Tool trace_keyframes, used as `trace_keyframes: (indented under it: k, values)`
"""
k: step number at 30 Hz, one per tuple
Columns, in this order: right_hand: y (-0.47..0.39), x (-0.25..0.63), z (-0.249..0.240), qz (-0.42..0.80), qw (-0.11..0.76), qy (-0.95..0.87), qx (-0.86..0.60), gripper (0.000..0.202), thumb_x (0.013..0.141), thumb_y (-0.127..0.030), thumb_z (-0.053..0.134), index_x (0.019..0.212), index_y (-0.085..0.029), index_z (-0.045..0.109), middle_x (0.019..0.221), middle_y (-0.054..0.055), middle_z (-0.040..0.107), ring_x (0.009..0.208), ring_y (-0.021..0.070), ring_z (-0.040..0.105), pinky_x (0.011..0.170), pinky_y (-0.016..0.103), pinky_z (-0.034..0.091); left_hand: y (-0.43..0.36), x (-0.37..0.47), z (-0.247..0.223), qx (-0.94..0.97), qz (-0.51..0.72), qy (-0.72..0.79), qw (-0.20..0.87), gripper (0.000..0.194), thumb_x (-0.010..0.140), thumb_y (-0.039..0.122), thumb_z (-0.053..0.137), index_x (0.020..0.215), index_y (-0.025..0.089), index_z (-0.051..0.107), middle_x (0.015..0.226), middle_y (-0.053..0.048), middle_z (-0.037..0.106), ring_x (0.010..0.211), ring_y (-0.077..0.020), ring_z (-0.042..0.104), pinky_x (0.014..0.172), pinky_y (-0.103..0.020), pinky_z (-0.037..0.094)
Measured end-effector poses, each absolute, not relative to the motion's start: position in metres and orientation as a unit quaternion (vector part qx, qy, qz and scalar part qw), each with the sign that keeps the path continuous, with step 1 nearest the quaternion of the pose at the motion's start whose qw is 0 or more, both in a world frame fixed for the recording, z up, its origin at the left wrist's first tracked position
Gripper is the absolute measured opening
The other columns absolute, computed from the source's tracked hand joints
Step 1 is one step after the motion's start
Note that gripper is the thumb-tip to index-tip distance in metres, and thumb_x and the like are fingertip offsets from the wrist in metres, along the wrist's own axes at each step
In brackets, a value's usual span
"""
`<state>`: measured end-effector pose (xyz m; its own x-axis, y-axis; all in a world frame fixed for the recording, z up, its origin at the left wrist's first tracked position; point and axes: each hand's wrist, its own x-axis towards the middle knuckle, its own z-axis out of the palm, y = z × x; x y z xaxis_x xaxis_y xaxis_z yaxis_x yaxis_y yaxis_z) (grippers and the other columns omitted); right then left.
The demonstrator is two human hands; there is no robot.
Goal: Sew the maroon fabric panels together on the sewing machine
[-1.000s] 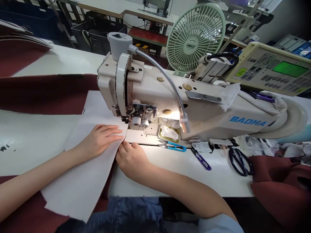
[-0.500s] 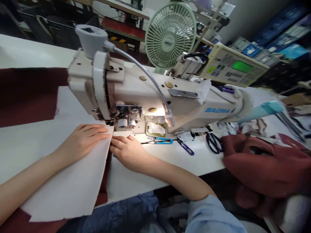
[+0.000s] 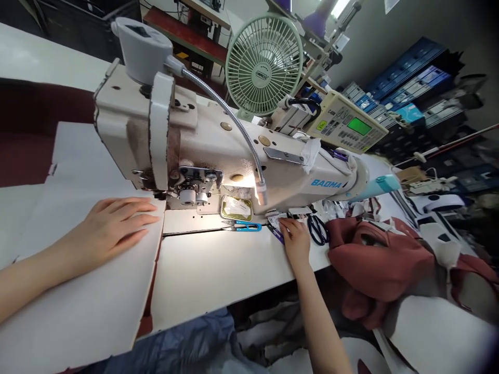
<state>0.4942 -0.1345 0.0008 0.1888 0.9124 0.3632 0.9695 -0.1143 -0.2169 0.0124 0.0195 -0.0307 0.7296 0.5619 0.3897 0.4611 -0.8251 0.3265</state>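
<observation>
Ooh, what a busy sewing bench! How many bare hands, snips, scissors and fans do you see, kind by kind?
Hands: 2 (left hand, right hand)
Snips: 2 (blue snips, purple snips)
Scissors: 1 pair
Green fan: 1
Total: 6

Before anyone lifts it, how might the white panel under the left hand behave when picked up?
The white panel likely flexes but keeps some shape, since it lies mostly flat with crisp edges. It is probably light for its size, looking thin at its edge.
</observation>
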Motion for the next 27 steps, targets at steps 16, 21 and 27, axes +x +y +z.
trace_keyframes:
  k: [16, 21, 27]
  values:
    - [-0.063, 0.273, 0.025, 0.044, 0.163, -0.819, -0.548, 0.026, 0.104, -0.028, 0.05, 0.097, -0.022, 0.074, 0.09, 0.004, 0.069, 0.078, 0.0148, 0.065, 0.066, 0.024, 0.048, 0.014, 0.021, -0.019, 0.926, 0.249, 0.273, 0.081, 0.032, 0.091, 0.015, 0.047, 0.118, 0.022, 0.065, 0.13, -0.009, 0.066, 0.127, -0.0288, 0.057, 0.101, -0.044, 0.047]
    - [-0.017, 0.224, 0.013, -0.034, 0.035, -0.855, -0.516, 0.023, 0.102, -0.02, 0.049, 0.1, -0.017, 0.072, 0.097, 0.008, 0.068, 0.075, 0.017, 0.064, 0.055, 0.025, 0.042, 0.011, 0.024, -0.013, 0.904, 0.318, 0.285, 0.04, 0.051, 0.09, 0.013, 0.052, 0.14, 0.014, 0.048, 0.138, -0.017, 0.059, 0.134, -0.0307, 0.052, 0.108, -0.046, 0.044]
    - [-0.043, 0.244, 0.005, 0.034, 0.154, -0.863, -0.48, 0.03, 0.102, -0.027, 0.05, 0.125, -0.015, 0.066, 0.112, 0.012, 0.069, 0.095, 0.0201, 0.065, 0.078, 0.03, 0.055, 0.012, 0.028, -0.01, 0.936, 0.24, 0.256, 0.037, 0.045, 0.09, 0.006, 0.045, 0.133, 0.015, 0.056, 0.127, -0.009, 0.067, 0.119, -0.0238, 0.059, 0.105, -0.04, 0.045]
